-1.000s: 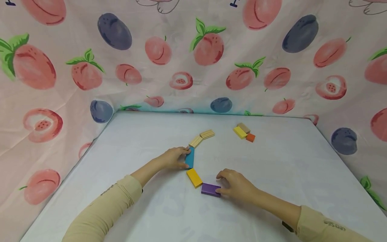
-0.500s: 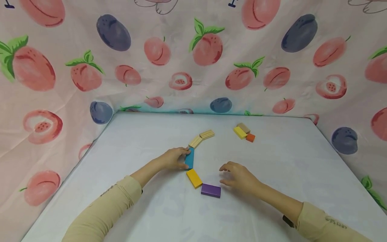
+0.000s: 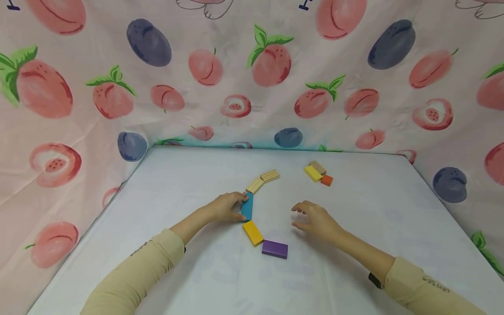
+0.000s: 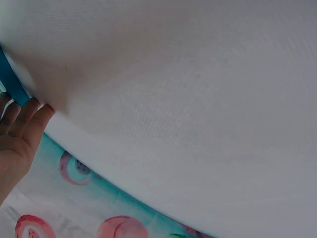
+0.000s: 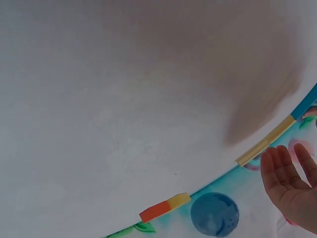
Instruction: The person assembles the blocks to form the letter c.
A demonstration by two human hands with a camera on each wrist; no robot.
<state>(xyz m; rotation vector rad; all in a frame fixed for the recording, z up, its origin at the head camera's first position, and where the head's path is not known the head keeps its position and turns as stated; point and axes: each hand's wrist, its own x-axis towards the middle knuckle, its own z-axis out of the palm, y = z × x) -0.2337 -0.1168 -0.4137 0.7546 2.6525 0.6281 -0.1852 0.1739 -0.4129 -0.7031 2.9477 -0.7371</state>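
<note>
A blue block [image 3: 247, 207] lies on the white table, with my left hand [image 3: 226, 206] at its left side. That hand's thumb is at the block's near end and its fingers are at the far end, gripping it lengthwise. In the left wrist view the fingertips touch the blue block [image 4: 11, 79]. My right hand [image 3: 316, 221] hovers above the table with nothing in it, its fingers loosely bent. Nearest to it is a purple block [image 3: 274, 249], which lies apart from the hand. A yellow-orange block [image 3: 253, 233] sits between the blue and purple ones in a curved row.
Two striped wooden blocks, a nearer one [image 3: 255, 185] and a farther one [image 3: 270, 176], continue the curve beyond the blue block. At the back right a yellow block [image 3: 313, 173], a tan block [image 3: 317, 167] and an orange block [image 3: 327, 180] lie together. A fruit-print cloth [image 3: 236, 65] hangs behind.
My right hand has let go of the purple block and moved up and to the right, away from it. The left hand has stayed on the blue block.
</note>
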